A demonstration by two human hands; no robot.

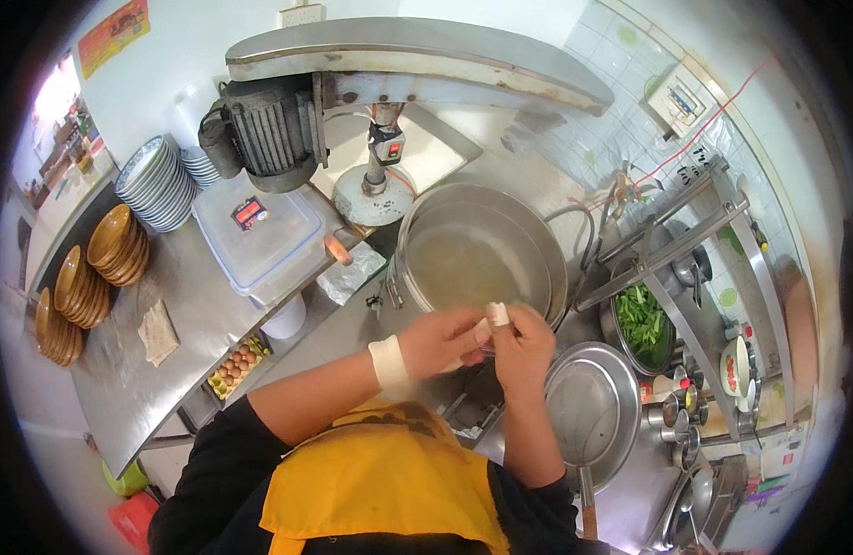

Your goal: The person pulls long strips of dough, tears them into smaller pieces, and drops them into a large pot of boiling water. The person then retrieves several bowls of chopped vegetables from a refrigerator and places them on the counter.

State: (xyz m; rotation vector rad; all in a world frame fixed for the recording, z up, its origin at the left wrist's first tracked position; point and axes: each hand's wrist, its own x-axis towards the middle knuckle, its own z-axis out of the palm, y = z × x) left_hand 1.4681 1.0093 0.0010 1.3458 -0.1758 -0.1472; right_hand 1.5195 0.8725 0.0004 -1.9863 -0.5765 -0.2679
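My left hand [437,343] and my right hand [527,347] meet at the near rim of a large steel pot [478,250] of cloudy liquid. A pale flat strip, which looks like dough [389,362], lies across my left wrist. More of it shows below the left palm and between the fingers. The thumb and fingers of my right hand pinch a short pale piece [498,313] at its end. Blur and the fingers hide whether this piece is joined to the strip.
Left, a steel table [211,326] carries stacked brown bowls [118,246], plates [156,184] and a lidded plastic box [260,232]. A motor [270,132] overhangs the back. On the right stand a wide strainer [582,402], a pot of leafy greens [641,319] and a metal rack [676,243].
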